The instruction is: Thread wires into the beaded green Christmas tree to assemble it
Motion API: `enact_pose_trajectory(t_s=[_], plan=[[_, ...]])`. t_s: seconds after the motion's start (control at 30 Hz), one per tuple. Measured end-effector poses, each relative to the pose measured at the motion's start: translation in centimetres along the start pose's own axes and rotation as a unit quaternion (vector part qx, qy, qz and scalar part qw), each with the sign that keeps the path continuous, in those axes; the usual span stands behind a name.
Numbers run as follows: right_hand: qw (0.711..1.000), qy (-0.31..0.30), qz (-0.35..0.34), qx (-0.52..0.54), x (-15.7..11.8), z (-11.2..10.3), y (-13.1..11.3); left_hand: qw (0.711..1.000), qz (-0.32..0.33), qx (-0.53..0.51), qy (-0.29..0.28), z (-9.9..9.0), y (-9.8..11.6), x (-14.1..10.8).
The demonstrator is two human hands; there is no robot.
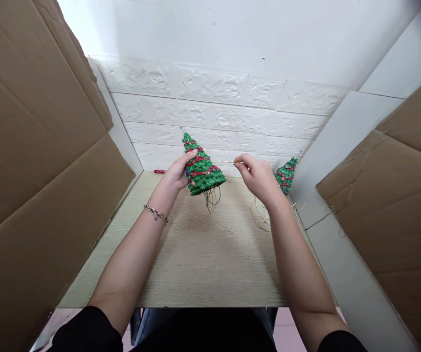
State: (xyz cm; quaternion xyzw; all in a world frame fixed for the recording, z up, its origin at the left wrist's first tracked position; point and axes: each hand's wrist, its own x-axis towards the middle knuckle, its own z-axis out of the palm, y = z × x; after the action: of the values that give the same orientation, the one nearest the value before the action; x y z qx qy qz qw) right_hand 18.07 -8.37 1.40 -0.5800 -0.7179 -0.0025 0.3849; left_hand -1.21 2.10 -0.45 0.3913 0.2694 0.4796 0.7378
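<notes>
My left hand (181, 170) is wrapped round the left side of a small green tree (205, 172) with red garland, thumb on its front. The tree is tilted, its tip pointing up and to the left. Dark green and gold wire loops hang from its base. To the right of the tree, my right hand (250, 170) pinches a thin gold wire (228, 162) that stretches towards the tree. More gold wire (259, 215) lies in loose loops below my right hand.
A second decorated green tree (285, 176) stands at the back right, behind my right forearm. A red object (159, 171) lies at the table's back left. Cardboard sheets (45, 122) (397, 195) flank the wooden table (210, 264); a white brick-patterned wall (210, 90) is behind.
</notes>
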Motion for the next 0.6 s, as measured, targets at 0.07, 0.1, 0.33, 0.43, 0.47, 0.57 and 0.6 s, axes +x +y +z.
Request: enact_pose_trajectory(t_s=[0.07, 0.1, 0.33, 0.43, 0.47, 0.57, 0.6], plan=[[1.000, 0.011, -0.018, -0.006, 0.0, -0.1, -0.1, 1.000, -0.004, 0.000, -0.002, 0.0, -0.1, 0.1], [1.000, 0.013, -0.025, -0.010, 0.0, -0.1, -0.1, 1.000, -0.005, -0.001, -0.002, 0.0, -0.1, 0.1], [0.997, 0.026, 0.010, -0.067, -0.2, -0.5, -0.6, 0.999, -0.004, 0.007, -0.043, 0.2, -0.2, -0.1], [0.998, 0.033, 0.033, -0.052, -0.2, -0.5, -0.8, 0.997, -0.010, 0.029, -0.068, 0.3, -0.2, -0.4], [0.997, 0.033, 0.044, -0.048, -0.2, -0.5, -0.9, 0.997, -0.012, 0.037, -0.073, 0.4, -0.3, -0.5], [0.996, 0.008, 0.065, -0.060, -0.3, -0.3, -1.3, 0.995, -0.021, 0.046, -0.080, 0.4, -0.3, -0.6], [0.996, -0.008, 0.065, -0.066, -0.3, -0.3, -1.5, 0.995, -0.026, 0.044, -0.083, 0.4, -0.4, -0.6]])
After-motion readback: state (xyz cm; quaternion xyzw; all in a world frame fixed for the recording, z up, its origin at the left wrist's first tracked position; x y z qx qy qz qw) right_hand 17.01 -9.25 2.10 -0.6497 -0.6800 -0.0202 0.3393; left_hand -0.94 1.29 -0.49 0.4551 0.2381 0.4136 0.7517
